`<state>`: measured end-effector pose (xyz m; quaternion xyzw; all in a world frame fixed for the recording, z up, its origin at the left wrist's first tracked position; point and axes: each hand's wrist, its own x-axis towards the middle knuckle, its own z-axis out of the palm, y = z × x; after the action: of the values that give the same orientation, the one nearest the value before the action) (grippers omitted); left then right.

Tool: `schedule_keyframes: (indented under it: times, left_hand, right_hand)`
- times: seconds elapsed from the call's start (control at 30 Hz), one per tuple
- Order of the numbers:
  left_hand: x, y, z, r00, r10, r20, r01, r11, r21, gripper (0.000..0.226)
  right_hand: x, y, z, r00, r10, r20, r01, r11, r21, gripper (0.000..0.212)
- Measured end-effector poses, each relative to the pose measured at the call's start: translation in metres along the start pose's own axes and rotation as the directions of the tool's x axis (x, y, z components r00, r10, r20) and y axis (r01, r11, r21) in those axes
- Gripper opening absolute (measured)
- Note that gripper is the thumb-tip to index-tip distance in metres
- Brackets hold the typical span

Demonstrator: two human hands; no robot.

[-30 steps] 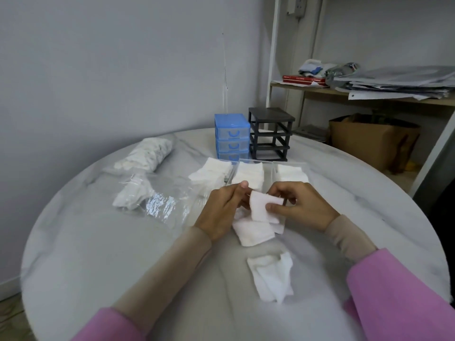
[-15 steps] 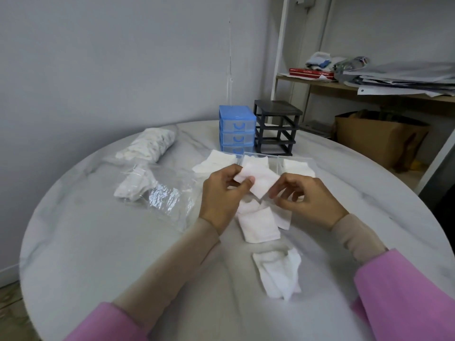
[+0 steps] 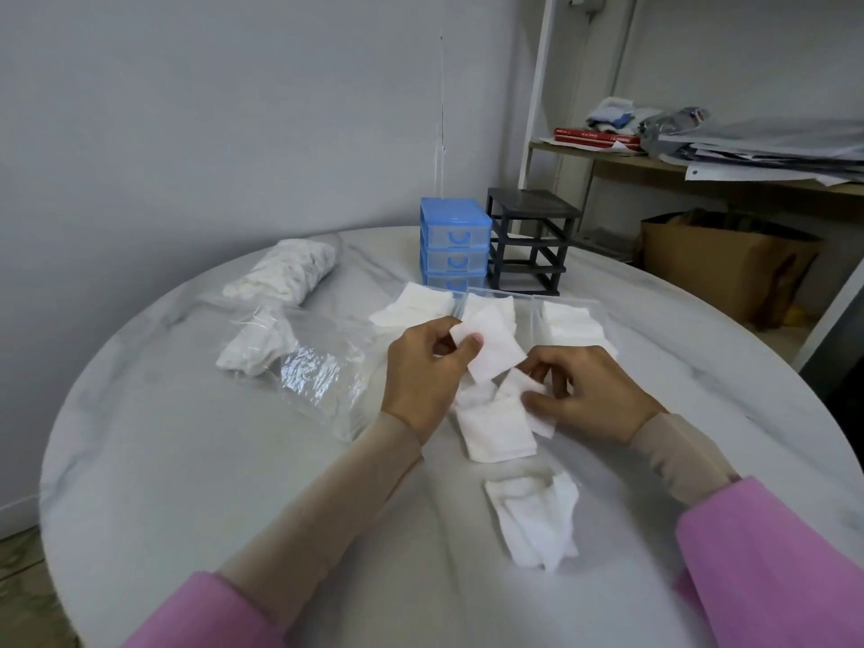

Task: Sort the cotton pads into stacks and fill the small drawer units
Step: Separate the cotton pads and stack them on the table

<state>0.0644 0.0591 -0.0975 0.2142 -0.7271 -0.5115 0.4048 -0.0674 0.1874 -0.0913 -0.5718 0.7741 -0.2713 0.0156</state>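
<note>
Left hand [image 3: 423, 376] pinching 1 cotton pad [image 3: 491, 346] above the table [image 3: 187, 460]; right hand [image 3: 584, 390] gripping another pad [image 3: 516, 382] over the loose stack [image 3: 495, 427]; blue drawer unit [image 3: 454, 247] standing behind.

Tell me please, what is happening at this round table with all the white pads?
A person in pink sleeves is sorting square white cotton pads on the round marble-look table. The left hand pinches one pad lifted above the table, while the right hand picks at the loose pile of pads below it. Two clear plastic drawers behind the hands already hold pads. The blue plastic drawer unit has its drawers in; the black drawer frame beside it stands without drawers.
</note>
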Motion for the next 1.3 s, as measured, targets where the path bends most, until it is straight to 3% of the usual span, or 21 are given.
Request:
schedule_keyframes:
  times: [0.17, 0.27, 0.43, 0.57, 0.67, 0.73, 0.87, 1.17, 1.3]
  left_hand:
    - [0.000, 0.001, -0.001, 0.996, -0.080, 0.041, 0.082, 0.994, -0.066, 0.010]
    - [0.000, -0.001, -0.001, 0.994, -0.093, 0.050, 0.096, 0.993, -0.069, 0.008]
    - [-0.001, -0.001, -0.001, 0.986, -0.156, 0.060, 0.164, 0.974, -0.155, 0.011]
    - [-0.003, 0.001, 0.001, 0.969, -0.198, 0.149, 0.229, 0.945, -0.233, 0.010]
    - [-0.006, 0.003, 0.005, 0.947, -0.217, 0.238, 0.281, 0.915, -0.287, 0.011]
    - [-0.008, 0.005, 0.007, 0.934, -0.212, 0.288, 0.300, 0.904, -0.306, 0.005]
    - [-0.010, 0.010, 0.006, 0.918, -0.210, 0.336, 0.320, 0.893, -0.317, 0.016]
    - [-0.011, 0.021, 0.006, 0.889, -0.274, 0.366, 0.402, 0.851, -0.339, 0.026]
    - [-0.009, 0.021, 0.006, 0.895, -0.294, 0.336, 0.409, 0.841, -0.355, 0.019]
  right_hand:
    - [0.004, 0.005, -0.004, 0.964, 0.007, -0.267, 0.009, 0.998, 0.061, 0.003]
    - [0.005, 0.004, -0.005, 0.914, 0.047, -0.403, 0.005, 0.992, 0.127, 0.006]
    - [0.004, 0.000, -0.007, 0.832, 0.139, -0.538, -0.002, 0.969, 0.249, 0.008]
    - [0.007, -0.002, -0.010, 0.868, 0.269, -0.418, 0.021, 0.821, 0.571, 0.008]
    - [0.006, -0.006, -0.009, 0.928, 0.241, -0.283, 0.015, 0.736, 0.677, 0.006]
    - [0.005, -0.009, -0.006, 0.958, 0.179, -0.226, 0.023, 0.733, 0.679, 0.009]
    - [0.004, -0.011, -0.003, 0.975, 0.125, -0.186, 0.013, 0.797, 0.604, 0.008]
    - [0.004, -0.009, -0.003, 0.968, 0.171, -0.183, -0.024, 0.791, 0.611, 0.011]
    - [0.004, -0.010, -0.003, 0.969, 0.142, -0.204, -0.005, 0.831, 0.556, 0.011]
